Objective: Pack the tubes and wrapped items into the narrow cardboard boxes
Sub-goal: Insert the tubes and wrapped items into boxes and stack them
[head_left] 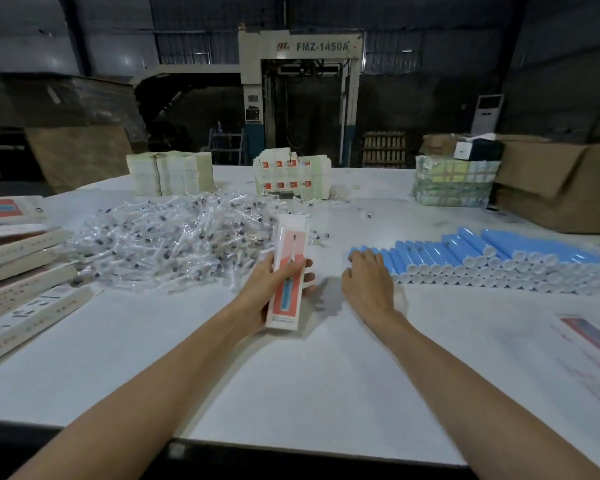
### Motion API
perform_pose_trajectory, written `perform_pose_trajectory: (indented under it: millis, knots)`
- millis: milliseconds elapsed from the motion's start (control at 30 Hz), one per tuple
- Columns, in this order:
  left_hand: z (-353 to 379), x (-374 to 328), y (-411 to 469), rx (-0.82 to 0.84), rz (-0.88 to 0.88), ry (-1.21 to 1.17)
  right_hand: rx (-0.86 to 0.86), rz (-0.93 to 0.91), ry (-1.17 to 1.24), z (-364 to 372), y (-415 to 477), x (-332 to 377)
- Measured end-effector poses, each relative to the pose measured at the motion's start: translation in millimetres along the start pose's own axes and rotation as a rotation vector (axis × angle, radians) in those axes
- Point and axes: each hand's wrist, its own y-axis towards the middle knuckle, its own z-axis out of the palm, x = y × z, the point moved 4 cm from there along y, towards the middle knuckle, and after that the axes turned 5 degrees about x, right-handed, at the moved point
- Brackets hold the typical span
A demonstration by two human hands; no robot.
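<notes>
Gripping a narrow white-and-red cardboard box (286, 275) in the left hand (269, 289), above mid-bench (291, 375). Laying the right hand (368, 282), fingers bent, on the left end of the blue plastic tubes (482, 261) toward the right edge; impossible to tell whether grasping. Beyond, left: heaped clear-wrapped items (174, 240). Bare along the near edge.

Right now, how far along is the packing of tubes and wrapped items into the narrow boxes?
Done, it seems: closed narrow boxes lie stacked at the left, contents unseen. In hand: the left hand holds one narrow box, while the right hand rests on the blue tubes. Left: that large stack and the heap of wrapped items remain.
</notes>
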Motion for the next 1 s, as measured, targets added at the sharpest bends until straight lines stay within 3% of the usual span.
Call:
perform_pose_trajectory:
  millis: [67,200,467,633,767,900,1000]
  knots:
    - [-4.6,-1.7,0.9,-0.04,-0.001,0.059,0.032,-0.04,-0.209,1.2,14.4,-10.0]
    - [-11.4,-3.6,-1.3,-0.112,-0.021,0.168,0.166,-0.118,-0.33,17.8,24.4,-16.1]
    - [-18.2,-6.7,-4.1,-0.152,-0.026,0.146,0.14,-0.223,-0.444,4.0,2.2,7.5]
    - [-14.9,-9.6,-5.6,-0.132,0.007,0.157,0.138,-0.16,-0.535,-16.1,-20.7,9.3]
    - [-12.7,-8.0,-7.5,-0.133,-0.012,0.219,0.228,-0.077,-0.418,-17.0,-17.6,6.4]
    - [-9.4,-11.0,-10.2,-0.114,0.047,0.246,0.369,0.012,-0.11,-13.9,-8.1,0.2]
    - [-7.9,-14.4,-10.8,-0.127,0.083,0.265,0.288,0.083,0.172,-35.5,4.4,3.4]
